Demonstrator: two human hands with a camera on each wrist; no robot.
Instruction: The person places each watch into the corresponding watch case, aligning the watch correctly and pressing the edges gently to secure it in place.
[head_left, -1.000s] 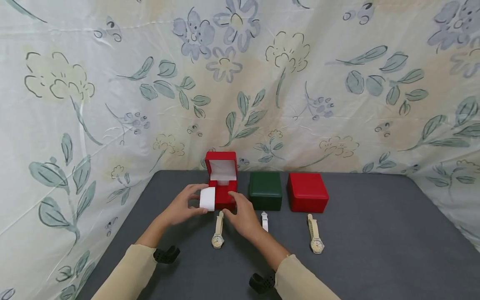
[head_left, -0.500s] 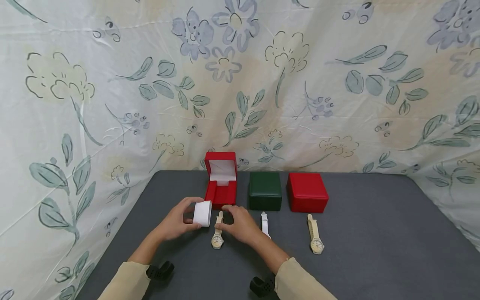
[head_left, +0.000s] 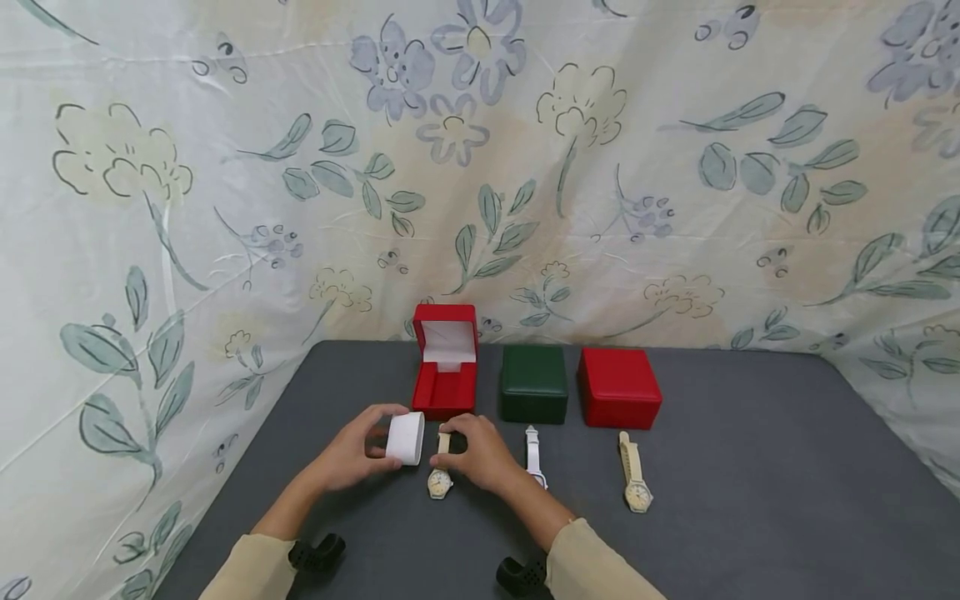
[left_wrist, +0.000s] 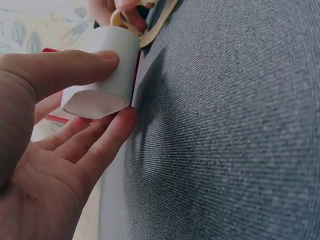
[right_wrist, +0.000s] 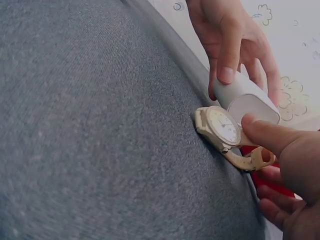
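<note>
My left hand (head_left: 357, 450) holds a white watch cushion (head_left: 406, 438) between thumb and fingers, just above the table. The cushion's pale flat end (left_wrist: 95, 104) shows in the left wrist view. To its right, my right hand (head_left: 480, 452) pinches the strap of a cream wristwatch (head_left: 440, 483). In the right wrist view the thumb (right_wrist: 257, 130) lies over the strap beside the watch face (right_wrist: 223, 126), and the strap's buckle end curls between thumb and fingers. Behind both hands stands an open red watch box (head_left: 447, 392) with a white-lined lid and a bare slot.
A closed green box (head_left: 534, 385) and a closed red box (head_left: 619, 388) stand right of the open one. A white watch (head_left: 533, 450) and another cream watch (head_left: 634, 479) lie before them on the grey table (head_left: 750, 467). A floral cloth (head_left: 480, 167) hangs behind.
My left hand has brought the white cushion out from over the open box, toward me and lower. The right hand has moved from the box's front to the cream wristwatch and taken its strap.
</note>
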